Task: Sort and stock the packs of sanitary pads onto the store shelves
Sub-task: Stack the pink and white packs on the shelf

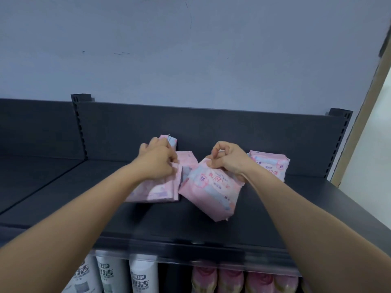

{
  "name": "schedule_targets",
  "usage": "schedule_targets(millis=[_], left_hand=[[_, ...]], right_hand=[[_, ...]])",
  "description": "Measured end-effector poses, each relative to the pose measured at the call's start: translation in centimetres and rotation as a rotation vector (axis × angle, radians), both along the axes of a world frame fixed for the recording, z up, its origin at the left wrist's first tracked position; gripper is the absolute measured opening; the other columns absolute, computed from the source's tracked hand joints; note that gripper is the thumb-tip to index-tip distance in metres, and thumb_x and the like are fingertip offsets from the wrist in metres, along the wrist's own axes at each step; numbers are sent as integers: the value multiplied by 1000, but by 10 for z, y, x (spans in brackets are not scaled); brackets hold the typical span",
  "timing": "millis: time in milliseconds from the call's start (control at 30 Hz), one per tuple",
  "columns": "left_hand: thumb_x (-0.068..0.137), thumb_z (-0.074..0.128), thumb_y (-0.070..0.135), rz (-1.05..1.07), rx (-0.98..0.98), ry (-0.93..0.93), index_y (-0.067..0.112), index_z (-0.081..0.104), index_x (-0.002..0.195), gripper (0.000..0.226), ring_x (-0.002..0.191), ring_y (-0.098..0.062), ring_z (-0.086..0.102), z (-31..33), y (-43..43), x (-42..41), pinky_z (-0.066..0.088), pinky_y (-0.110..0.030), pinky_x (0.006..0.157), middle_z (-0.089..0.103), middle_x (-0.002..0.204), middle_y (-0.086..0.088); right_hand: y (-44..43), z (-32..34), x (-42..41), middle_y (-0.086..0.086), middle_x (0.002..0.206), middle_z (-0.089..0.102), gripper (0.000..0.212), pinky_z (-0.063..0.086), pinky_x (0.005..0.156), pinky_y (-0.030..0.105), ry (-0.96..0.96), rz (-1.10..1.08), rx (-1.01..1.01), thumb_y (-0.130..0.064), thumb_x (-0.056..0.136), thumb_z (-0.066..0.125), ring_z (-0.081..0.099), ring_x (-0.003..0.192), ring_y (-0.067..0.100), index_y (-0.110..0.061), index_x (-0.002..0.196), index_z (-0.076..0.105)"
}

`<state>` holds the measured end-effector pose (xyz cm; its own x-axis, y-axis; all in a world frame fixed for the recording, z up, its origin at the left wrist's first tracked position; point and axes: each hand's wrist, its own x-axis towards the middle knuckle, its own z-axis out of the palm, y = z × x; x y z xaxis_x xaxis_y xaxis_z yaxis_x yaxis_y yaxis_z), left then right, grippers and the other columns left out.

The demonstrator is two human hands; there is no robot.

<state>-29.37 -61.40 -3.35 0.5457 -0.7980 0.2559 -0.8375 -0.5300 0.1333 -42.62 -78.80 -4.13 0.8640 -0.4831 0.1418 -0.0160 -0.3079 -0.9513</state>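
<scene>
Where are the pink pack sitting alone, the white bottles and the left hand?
pink pack sitting alone (270, 166): head view, its printed front.
white bottles (143, 275): head view, front of one bottle.
left hand (157, 163): head view, its back.

The rear wall (148, 49) is pale blue-grey and matte. A thin dark crack (190, 17) runs down it from the top edge, right of centre. Short dark scuff marks (121, 53) sit lower and further left.

At the right edge, a tan frame (372, 85) slants upward, with a bright pale surface (376, 144) beyond it.

Along the bottom edge, three white bottles (110, 275) stand side by side at the left, printed with dark characters. At least four pink bottles (230, 280) stand in a row to their right, apart from the white group. A clear strip (232, 264) crosses in front of the bottle tops and blurs them.
</scene>
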Motion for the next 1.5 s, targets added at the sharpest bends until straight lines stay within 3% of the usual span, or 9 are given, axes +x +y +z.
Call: schedule_targets(millis=[167,333,500,667,867,1033,1133,1333,1500], left_hand=[[84,59,4,-38,-332,359,7,62,68,17,73,-15,45,0,10,3,36,-24,62,47,73,10],[91,63,20,-47,-404,556,-1,63,79,24,73,-16,47,0,27,12,39,-26,69,51,81,3],[85,71,21,-68,-277,333,1,62,76,24,69,-13,44,-7,34,15,39,-29,66,57,84,-5],[92,57,24,-3,-311,-162,26,53,76,17,91,-13,41,-14,35,17,39,-31,79,48,91,14],[92,54,17,-172,-144,155,26,61,103,16,76,-9,53,-9,34,27,49,-34,77,62,94,9],[93,52,25,-319,-62,329,15,75,94,25,74,-13,57,-22,33,36,51,-36,78,70,81,1],[90,61,13,-317,-3,361,24,74,106,24,84,-14,60,-16,36,40,48,-24,78,72,95,10],[80,60,2,-139,37,57,14,69,75,17,73,-11,53,-16,32,35,41,-18,61,65,87,1],[77,50,4,-21,45,-140,21,45,56,28,79,-24,57,-23,28,44,49,-34,64,61,82,-1]], right_hand=[[20,-1,17,10,81,71,34,57,77,31,-197,59,213,22,79,62,67,80,22,-9,71,52],[32,-7,31,12,86,72,35,54,67,25,-194,127,262,21,80,61,69,77,17,-11,68,53],[39,-18,37,20,95,70,33,54,80,31,-140,168,282,19,81,61,66,83,23,-11,69,55],[42,-12,38,3,77,73,30,49,59,18,-98,209,207,18,81,61,66,70,11,-12,76,62],[43,-15,40,0,69,72,31,48,53,17,-74,215,200,20,81,59,66,61,8,-10,74,60],[45,-18,46,7,79,74,31,54,67,25,-47,188,163,20,79,61,69,72,16,-9,71,61],[46,-15,50,8,79,74,30,55,74,28,-21,168,96,20,77,62,69,74,16,-10,70,62],[41,-12,50,5,67,66,24,48,62,24,-28,-53,-145,7,75,70,60,61,13,-15,67,62],[6,-25,27,-6,100,66,8,42,86,36,209,-518,-792,-27,80,60,51,108,21,-28,86,65]])
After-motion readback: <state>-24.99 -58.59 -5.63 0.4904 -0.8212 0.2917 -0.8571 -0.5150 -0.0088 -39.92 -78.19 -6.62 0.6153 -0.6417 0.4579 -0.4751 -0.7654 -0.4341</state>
